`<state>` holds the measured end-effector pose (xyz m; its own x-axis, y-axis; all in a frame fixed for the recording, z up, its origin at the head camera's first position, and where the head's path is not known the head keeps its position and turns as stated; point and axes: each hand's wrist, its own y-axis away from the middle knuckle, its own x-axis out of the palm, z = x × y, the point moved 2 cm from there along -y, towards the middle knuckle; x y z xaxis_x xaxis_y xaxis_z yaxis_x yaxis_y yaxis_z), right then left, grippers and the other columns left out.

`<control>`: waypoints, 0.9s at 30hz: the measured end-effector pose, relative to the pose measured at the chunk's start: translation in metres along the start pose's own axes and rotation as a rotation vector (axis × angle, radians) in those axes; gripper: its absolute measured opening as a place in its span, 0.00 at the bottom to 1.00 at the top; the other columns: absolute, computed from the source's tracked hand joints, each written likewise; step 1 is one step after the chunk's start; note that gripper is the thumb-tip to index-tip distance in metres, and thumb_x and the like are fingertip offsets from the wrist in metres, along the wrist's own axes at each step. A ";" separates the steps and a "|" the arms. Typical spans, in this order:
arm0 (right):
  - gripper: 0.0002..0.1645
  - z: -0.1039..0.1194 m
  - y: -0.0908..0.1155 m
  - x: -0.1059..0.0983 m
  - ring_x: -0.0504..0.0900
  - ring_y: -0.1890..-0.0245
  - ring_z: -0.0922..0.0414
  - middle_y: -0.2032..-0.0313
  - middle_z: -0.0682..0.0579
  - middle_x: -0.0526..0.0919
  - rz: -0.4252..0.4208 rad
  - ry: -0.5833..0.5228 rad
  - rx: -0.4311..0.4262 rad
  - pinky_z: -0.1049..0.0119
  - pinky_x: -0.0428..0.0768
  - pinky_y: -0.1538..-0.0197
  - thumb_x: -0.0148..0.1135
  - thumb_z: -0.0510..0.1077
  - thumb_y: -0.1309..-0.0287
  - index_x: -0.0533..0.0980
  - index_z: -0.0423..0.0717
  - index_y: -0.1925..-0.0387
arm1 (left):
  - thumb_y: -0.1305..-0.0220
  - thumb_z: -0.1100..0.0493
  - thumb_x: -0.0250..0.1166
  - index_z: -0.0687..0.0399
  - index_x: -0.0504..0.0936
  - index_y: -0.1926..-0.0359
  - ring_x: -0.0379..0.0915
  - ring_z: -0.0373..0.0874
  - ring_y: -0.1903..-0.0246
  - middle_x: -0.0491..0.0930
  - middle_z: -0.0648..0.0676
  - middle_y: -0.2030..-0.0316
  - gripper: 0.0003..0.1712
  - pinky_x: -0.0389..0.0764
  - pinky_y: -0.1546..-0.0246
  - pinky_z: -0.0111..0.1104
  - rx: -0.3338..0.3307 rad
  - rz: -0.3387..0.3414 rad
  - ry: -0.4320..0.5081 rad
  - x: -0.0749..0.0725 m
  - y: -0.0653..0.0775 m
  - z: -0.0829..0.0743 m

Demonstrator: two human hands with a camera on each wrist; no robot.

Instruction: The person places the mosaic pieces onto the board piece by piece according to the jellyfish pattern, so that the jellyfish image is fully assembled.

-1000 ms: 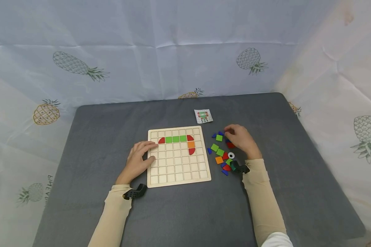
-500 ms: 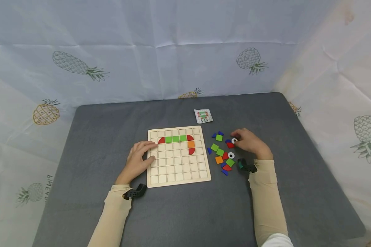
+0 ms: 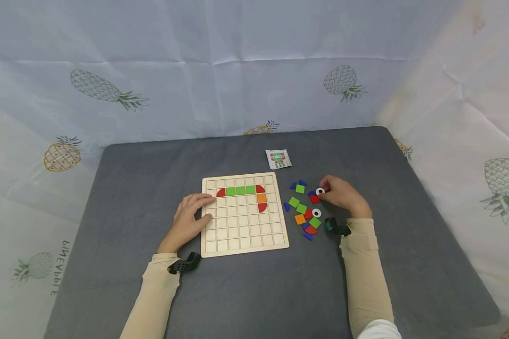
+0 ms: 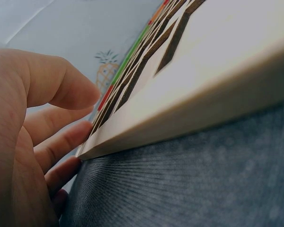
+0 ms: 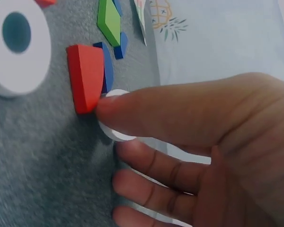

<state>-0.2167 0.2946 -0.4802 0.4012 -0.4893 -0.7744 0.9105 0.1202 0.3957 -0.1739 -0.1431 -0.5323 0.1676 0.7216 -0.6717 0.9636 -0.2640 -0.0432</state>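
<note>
A pale wooden grid board (image 3: pixel 233 230) lies flat on the table. Near its top, a row of red and green pieces runs along the grid, with an orange square (image 3: pixel 261 198) and a red quarter-round (image 3: pixel 262 207) below its right end. My left hand (image 3: pixel 188 221) rests at the board's left edge, fingers relaxed; its fingertips (image 4: pixel 83 130) touch that edge in the left wrist view. Right of the board, my right hand (image 3: pixel 343 195) pinches a white disc (image 3: pixel 320 191) with a dark centre. The thumb (image 5: pixel 151 109) covers part of this disc, close beside a red piece (image 5: pixel 87 78).
Loose blue, green, red and orange pieces lie between the board and my right hand. Among them is a second white disc (image 3: pixel 316 213). Behind the board lies a small pattern card (image 3: pixel 278 159). A pineapple-print curtain (image 3: pixel 220 84) hangs beyond the grey table (image 3: pixel 237 296).
My right hand has moved right and slightly nearer to me, and the white disc now shows between its fingertips. It has barely shifted over the last half second. The left hand stays put.
</note>
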 end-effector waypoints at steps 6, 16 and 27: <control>0.13 0.005 -0.005 0.003 0.74 0.60 0.48 0.59 0.43 0.77 -0.082 -0.068 -0.080 0.57 0.74 0.56 0.58 0.43 0.29 0.76 0.41 0.48 | 0.36 0.60 0.65 0.47 0.80 0.36 0.56 0.53 0.29 0.72 0.52 0.34 0.26 0.56 0.32 0.57 0.002 -0.002 0.001 0.000 0.000 0.001; 0.20 0.031 -0.007 0.007 0.85 0.58 0.43 0.55 0.39 0.83 -0.183 -0.353 -0.187 0.52 0.84 0.52 0.60 0.47 0.28 0.77 0.40 0.43 | 0.35 0.60 0.65 0.47 0.80 0.36 0.57 0.53 0.30 0.72 0.52 0.34 0.26 0.56 0.32 0.57 0.012 -0.001 -0.007 0.000 0.000 0.000; 0.19 0.078 -0.010 0.024 0.83 0.49 0.44 0.45 0.40 0.82 -0.093 -0.430 -0.295 0.47 0.81 0.41 0.57 0.42 0.27 0.79 0.38 0.41 | 0.35 0.58 0.64 0.48 0.79 0.35 0.56 0.54 0.29 0.72 0.53 0.33 0.26 0.55 0.31 0.58 -0.004 0.004 -0.004 -0.001 0.001 -0.001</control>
<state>-0.2244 0.2137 -0.4644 0.2961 -0.8120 -0.5030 0.9548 0.2667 0.1314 -0.1735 -0.1437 -0.5310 0.1708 0.7180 -0.6747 0.9636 -0.2646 -0.0376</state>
